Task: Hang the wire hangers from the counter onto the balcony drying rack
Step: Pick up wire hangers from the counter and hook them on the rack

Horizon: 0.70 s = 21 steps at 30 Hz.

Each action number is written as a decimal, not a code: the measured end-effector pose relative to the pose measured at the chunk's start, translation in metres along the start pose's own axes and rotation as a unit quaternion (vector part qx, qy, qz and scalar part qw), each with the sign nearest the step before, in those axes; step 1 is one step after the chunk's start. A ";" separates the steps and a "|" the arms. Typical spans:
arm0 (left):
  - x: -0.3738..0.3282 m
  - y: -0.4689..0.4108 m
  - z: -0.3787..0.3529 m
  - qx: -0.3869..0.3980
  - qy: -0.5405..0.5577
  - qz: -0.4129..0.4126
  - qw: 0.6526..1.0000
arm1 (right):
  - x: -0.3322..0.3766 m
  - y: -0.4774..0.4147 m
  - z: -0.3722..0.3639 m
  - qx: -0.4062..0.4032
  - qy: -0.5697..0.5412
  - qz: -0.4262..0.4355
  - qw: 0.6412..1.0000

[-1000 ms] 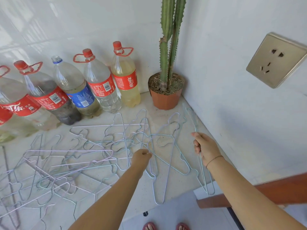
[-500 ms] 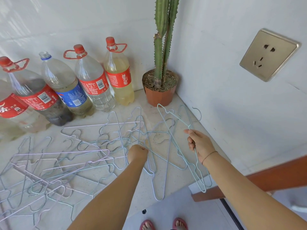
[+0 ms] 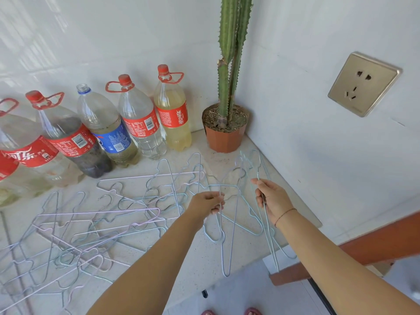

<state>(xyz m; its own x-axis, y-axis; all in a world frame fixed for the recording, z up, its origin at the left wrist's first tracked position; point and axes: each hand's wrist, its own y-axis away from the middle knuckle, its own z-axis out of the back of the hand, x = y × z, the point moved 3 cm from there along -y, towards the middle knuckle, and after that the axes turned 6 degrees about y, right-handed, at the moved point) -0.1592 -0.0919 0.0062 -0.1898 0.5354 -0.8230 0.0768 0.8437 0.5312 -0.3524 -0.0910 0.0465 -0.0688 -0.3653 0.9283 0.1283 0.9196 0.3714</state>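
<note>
Thumb and curled fingers of the left hand (image 3: 208,203), a fist down among the wires half a second ago, now pinch one hanger (image 3: 222,251) lifted off the counter (image 3: 181,258), its tip past the front edge. The right hand (image 3: 272,198) grips a bundle (image 3: 270,237), now turned edge-on, running from near the right rear corner past the front edge. The pile (image 3: 91,223) sprawls leftward.

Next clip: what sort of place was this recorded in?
Probably a home balcony or utility corner: a stone counter strewn with wire hangers, soda bottles lined along a tiled wall, and a potted cactus.
</note>
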 end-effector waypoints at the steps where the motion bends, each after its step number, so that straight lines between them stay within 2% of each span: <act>1: -0.005 0.004 -0.004 0.007 -0.003 -0.012 1.000 | 0.004 0.003 -0.002 -0.001 0.000 0.007 1.000; 5: -0.027 0.023 -0.012 0.030 0.009 -0.053 0.998 | 0.021 0.015 -0.014 0.019 -0.002 0.040 0.999; 9: -0.048 0.055 -0.007 0.005 0.049 -0.094 0.994 | 0.033 0.023 -0.031 0.061 0.011 0.065 0.996; 14: -0.063 0.110 0.009 -0.065 0.080 -0.154 0.983 | 0.046 0.036 -0.062 0.161 0.024 0.083 0.983; 21: -0.038 0.200 0.023 -0.223 0.128 -0.216 0.942 | 0.054 0.084 -0.099 0.330 0.059 0.095 0.937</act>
<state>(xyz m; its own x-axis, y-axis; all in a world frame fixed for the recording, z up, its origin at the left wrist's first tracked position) -0.1143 0.0575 0.1387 -0.3427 0.0713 -0.9367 -0.4694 0.8508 0.2365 -0.2478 -0.0483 0.1297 0.0078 -0.1636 0.9865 -0.5163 0.8442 0.1441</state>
